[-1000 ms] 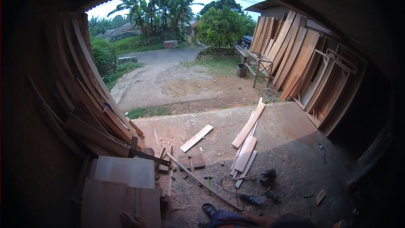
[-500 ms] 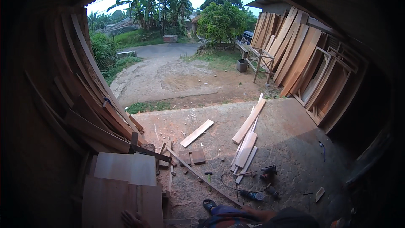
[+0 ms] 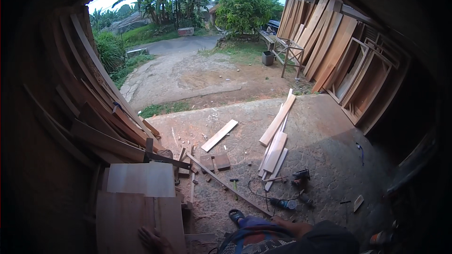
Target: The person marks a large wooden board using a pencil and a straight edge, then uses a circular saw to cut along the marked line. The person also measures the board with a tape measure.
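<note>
Panels (image 3: 136, 216): stack of flat, pale wooden sheets at near left, square-cut edges, smooth faces with faint grain; a smaller sheet (image 3: 141, 179) lies on top at the far end.
Left hand (image 3: 153, 241): at the near edge of the stack, fingers spread and lying flat on the top face; nothing clasped.
Right hand: not made out; only a bare forearm (image 3: 294, 228) crosses the lower edge, so its grip cannot be told.
Step in hand (judgement): steadying or feeling the top panel, no lift begun.
Next move (judgement): shifting a sheet this broad would call for a second hand on the opposite edge and a level carry.
Floor (image 3: 329, 136): rough grey concrete, dusted with reddish sawdust.
Loose boards (image 3: 275, 136): long narrow planks, pale, lying fanned at centre; one short plank (image 3: 220, 135) to their left.
Tools: small hammer (image 3: 234, 182) near centre; dark power tool (image 3: 300, 176) with a trailing cord to the right.
Leaning timber (image 3: 325, 42): tall reddish planks and open frames on end, far right; darker curved slabs (image 3: 94, 113) stacked at left.
Foot (image 3: 235, 216): in a blue sandal, near centre.
</note>
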A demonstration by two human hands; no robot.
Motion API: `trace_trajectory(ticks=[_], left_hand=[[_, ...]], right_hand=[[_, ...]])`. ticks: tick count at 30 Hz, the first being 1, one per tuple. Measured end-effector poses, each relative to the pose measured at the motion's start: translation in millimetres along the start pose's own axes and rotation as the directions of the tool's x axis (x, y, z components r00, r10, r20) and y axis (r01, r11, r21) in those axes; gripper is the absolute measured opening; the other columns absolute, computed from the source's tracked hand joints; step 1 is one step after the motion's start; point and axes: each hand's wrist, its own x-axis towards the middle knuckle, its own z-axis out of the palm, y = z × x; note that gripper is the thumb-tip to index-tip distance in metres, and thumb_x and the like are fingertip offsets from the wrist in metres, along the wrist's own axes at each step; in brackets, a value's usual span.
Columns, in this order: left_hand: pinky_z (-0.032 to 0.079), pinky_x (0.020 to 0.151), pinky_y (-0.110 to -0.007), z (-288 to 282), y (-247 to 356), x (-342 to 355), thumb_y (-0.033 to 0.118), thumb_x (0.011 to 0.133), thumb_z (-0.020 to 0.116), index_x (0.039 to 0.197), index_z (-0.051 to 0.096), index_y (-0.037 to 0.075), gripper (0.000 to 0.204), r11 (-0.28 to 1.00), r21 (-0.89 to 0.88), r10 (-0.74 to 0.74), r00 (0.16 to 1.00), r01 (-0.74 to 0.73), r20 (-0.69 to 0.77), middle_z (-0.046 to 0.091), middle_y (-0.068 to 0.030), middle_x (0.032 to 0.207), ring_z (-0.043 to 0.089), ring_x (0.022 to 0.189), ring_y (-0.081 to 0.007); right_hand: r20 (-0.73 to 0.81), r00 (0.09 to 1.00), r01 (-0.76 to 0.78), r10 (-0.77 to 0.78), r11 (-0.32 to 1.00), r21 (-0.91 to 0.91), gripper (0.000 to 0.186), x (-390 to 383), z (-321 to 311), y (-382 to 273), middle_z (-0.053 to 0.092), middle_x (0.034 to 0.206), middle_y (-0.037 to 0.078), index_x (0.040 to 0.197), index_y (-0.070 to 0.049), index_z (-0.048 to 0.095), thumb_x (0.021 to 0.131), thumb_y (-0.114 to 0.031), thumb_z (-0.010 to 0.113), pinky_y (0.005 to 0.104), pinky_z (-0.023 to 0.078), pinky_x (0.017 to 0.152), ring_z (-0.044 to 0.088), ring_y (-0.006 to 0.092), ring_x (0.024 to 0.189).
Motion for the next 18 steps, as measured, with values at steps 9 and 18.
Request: trace_trajectory(ticks=[9, 18], left_hand=[[0.034, 0.116, -0.049, -9, 10, 10, 0.050, 0.104, 0.037, 0.152, 0.041, 0.007, 0.065, 0.945, -0.302, -0.103, 0.992, 0.122, 0.078, 0.041, -0.0162, 0.158, 0.040, 0.144, -0.0348], [0.034, 0.116, -0.047, -5, 13, -2, 0.050, 0.105, 0.038, 0.152, 0.042, 0.008, 0.063, 0.965, -0.253, -0.070, 0.997, 0.062, -0.023, 0.043, -0.0145, 0.157, 0.041, 0.144, -0.0334]], right_hand=[[-0.086, 0.975, 0.183, -0.205, 0.960, -0.211, 0.049, 3, -13, 1, 0.069, 0.122, 0.018, 0.123, -0.010, 0.069, 0.084, -0.039, 0.068, 0.0429, 0.052, 0.095, 0.066, 0.0345, 0.113], [-0.050, 0.999, -0.008, 0.008, 1.000, -0.007, 0.050, -3, -20, 24, 0.072, 0.112, 0.019, 0.121, -0.010, 0.071, 0.080, -0.039, 0.074, 0.0433, 0.054, 0.089, 0.070, 0.0351, 0.102]])
